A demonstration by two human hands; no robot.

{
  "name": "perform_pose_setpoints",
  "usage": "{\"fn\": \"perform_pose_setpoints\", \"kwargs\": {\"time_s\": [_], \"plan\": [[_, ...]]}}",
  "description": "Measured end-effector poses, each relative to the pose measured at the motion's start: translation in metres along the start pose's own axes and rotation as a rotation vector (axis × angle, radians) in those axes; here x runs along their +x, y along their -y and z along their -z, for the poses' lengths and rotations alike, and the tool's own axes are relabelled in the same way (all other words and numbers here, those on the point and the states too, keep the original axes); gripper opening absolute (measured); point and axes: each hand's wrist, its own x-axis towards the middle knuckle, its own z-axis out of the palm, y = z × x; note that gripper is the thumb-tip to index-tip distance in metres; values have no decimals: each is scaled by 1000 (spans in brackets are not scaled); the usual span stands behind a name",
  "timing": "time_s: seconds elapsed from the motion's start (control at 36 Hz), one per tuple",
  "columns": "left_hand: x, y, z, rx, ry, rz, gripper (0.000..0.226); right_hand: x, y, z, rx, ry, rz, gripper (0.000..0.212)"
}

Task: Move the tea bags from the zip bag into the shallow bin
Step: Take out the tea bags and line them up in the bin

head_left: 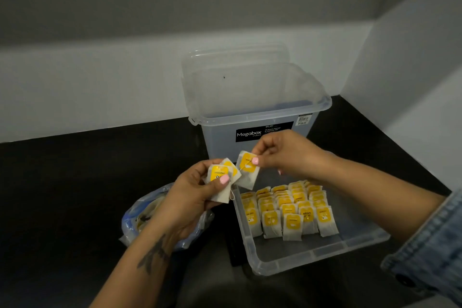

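Head view: left hand [192, 197] grips two tea bags [221, 177], white w/ yellow tags; right hand [282, 155] pinches one tea bag [247, 170] above shallow bin [312, 255]'s far-left corner. Rows fill bin's back; front bare. Zip bag [140, 215] left.

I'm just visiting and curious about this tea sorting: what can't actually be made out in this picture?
Head view only:
- Zip bag: its contents are hidden by the left hand and crinkled plastic.
- Tea bags held by the left hand: the count is unclear because they overlap.
- Tea bag tags in the shallow bin: the print is mostly too small and blurred.
- Tall Megabox bin: its floor is hidden by its frosted walls.
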Motion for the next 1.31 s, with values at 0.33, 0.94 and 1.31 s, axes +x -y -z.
{"fn": "perform_pose_setpoints", "kwargs": {"time_s": [0.33,0.94,1.31], "plan": [[7,-2,13,-30,-77,-16,33,-16,-27,7,-290,107,-61,9],[4,7,8,-47,-120,-13,28,-6,-64,-64,-690,197,2,13],[3,4,-1,-59,-106,-18,25,-8,-55,-43,-566,181,-11,15]]}}
